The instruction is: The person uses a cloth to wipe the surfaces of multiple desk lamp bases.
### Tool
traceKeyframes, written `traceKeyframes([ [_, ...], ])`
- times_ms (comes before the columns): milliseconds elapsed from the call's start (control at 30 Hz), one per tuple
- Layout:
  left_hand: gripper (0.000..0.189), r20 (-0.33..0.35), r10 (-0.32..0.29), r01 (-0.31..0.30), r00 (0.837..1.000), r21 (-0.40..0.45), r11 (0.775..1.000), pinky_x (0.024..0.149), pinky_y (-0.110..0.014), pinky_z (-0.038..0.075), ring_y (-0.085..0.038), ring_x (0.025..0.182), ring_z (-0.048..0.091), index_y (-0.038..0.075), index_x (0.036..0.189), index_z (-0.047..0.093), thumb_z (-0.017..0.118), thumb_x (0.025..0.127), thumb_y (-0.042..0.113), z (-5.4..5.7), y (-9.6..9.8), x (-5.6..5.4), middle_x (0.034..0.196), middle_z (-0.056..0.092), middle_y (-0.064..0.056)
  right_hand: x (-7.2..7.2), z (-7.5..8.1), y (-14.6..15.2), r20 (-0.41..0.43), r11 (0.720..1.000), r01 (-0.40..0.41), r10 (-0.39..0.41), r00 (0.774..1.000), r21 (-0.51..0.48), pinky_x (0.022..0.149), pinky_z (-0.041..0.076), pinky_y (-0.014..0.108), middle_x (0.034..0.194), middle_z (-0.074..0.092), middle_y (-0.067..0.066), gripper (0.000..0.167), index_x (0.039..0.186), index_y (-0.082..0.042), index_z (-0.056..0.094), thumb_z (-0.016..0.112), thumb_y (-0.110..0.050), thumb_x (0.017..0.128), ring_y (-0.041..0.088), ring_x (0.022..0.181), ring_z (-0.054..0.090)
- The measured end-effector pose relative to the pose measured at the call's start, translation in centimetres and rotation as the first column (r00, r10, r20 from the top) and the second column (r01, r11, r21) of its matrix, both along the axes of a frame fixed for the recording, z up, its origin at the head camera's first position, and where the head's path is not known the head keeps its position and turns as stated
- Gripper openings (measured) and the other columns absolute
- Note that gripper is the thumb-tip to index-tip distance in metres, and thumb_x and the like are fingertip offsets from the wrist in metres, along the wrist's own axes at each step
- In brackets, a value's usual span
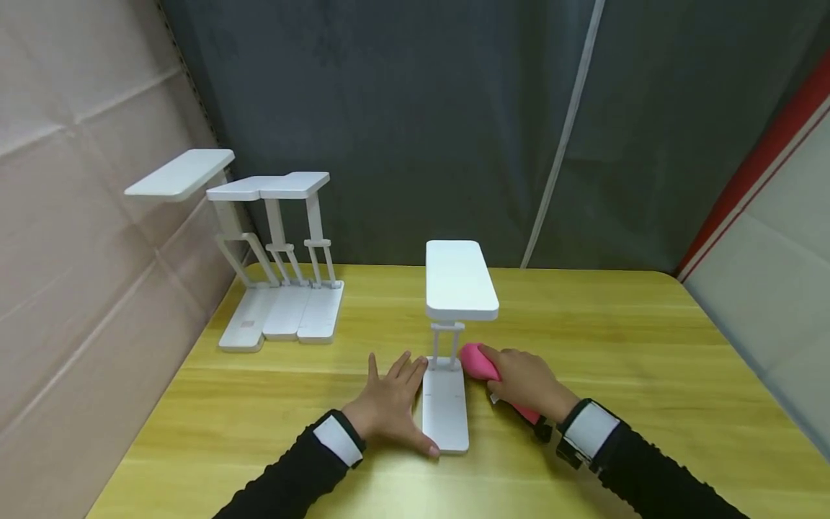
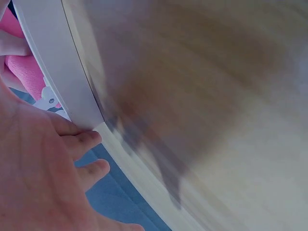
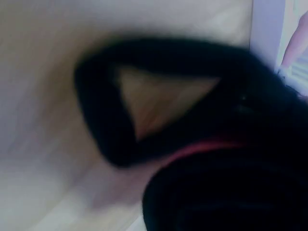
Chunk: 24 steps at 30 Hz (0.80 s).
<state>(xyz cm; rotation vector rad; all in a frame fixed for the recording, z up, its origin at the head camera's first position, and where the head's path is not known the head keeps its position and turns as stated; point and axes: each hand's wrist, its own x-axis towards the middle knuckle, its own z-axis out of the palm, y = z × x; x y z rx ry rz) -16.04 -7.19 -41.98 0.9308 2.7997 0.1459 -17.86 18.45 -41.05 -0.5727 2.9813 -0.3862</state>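
Observation:
A white folding stand [image 1: 444,404] with a flat base, thin struts and a tilted top panel [image 1: 460,281] stands upright before me. My left hand [image 1: 389,407] is spread at the base's left side, with fingertips along its left edge and the thumb at its front corner. In the left wrist view the fingers reach past the white base edge [image 2: 62,62]. To the right of the base, my right hand [image 1: 528,382] grips a pink object [image 1: 478,362] with a rounded far end, a textured surface and a black near end. A black loop [image 3: 168,57], blurred, fills the right wrist view.
Three similar white stands [image 1: 285,313] are lined up side by side at the back left, their top panels raised. The wooden table [image 1: 583,324] meets a dark curtain behind, with pale cloth walls at left and right.

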Motion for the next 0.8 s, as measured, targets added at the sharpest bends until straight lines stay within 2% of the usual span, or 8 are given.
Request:
traceKeyframes([
  [133, 0.134, 0.016, 0.005, -0.005, 1.0, 0.016, 1.0, 0.099, -0.076, 0.002, -0.03, 0.144, 0.012, 0.005, 0.152, 0.018, 0.065, 0.055, 0.084, 0.1, 0.1, -0.1, 0.156, 0.023, -0.01, 0.8, 0.3, -0.4, -0.027, 0.999, -0.046, 0.046, 0.999, -0.006, 0.055, 0.043, 0.032, 0.079, 0.059, 0.005, 0.06, 0.133, 0.002, 0.052, 0.072, -0.017, 0.079, 0.015, 0.063, 0.047],
  [300, 0.134, 0.06, 0.013, -0.014, 0.998, 0.019, 1.0, 0.099, -0.075, 0.0, -0.03, 0.144, 0.011, 0.006, 0.153, 0.017, 0.066, 0.055, 0.083, 0.1, 0.1, -0.3, 0.157, 0.021, -0.009, 1.8, 0.6, 0.0, 0.061, 0.997, -0.083, 0.083, 0.995, -0.008, 0.057, 0.041, 0.031, 0.081, 0.06, 0.001, 0.061, 0.134, -0.001, 0.054, 0.073, -0.016, 0.078, 0.014, 0.063, 0.047],
  [433, 0.134, 0.068, 0.018, -0.019, 0.998, 0.025, 0.999, 0.099, -0.075, -0.002, -0.03, 0.144, 0.01, 0.006, 0.153, 0.017, 0.067, 0.055, 0.082, 0.4, 0.2, -0.4, 0.157, 0.021, -0.009, 2.9, 1.2, 0.8, 0.111, 0.988, -0.151, 0.154, 0.982, -0.034, 0.056, 0.04, 0.03, 0.079, 0.059, -0.003, 0.06, 0.132, -0.006, 0.057, 0.074, -0.013, 0.074, 0.012, 0.062, 0.046],
  [600, 0.134, 0.076, 0.025, -0.027, 0.997, 0.027, 0.999, 0.099, -0.074, -0.004, -0.03, 0.144, 0.009, 0.006, 0.153, 0.016, 0.068, 0.054, 0.082, 0.5, 0.2, -0.4, 0.157, 0.02, -0.009, 4.0, 1.5, 1.6, 0.149, 0.961, -0.269, 0.275, 0.95, -0.055, 0.056, 0.039, 0.027, 0.083, 0.059, -0.01, 0.058, 0.129, -0.013, 0.062, 0.073, -0.011, 0.073, 0.007, 0.063, 0.046],
  [800, 0.134, 0.081, 0.029, -0.031, 0.996, 0.027, 0.999, 0.1, -0.074, -0.004, -0.03, 0.144, 0.01, 0.006, 0.153, 0.017, 0.068, 0.054, 0.082, 0.4, 0.3, -0.1, 0.157, 0.021, -0.009, 5.4, 1.7, 2.4, 0.187, 0.907, -0.412, 0.422, 0.887, -0.091, 0.057, 0.04, 0.023, 0.091, 0.063, -0.015, 0.061, 0.125, -0.025, 0.065, 0.074, -0.005, 0.069, 0.001, 0.066, 0.047],
])
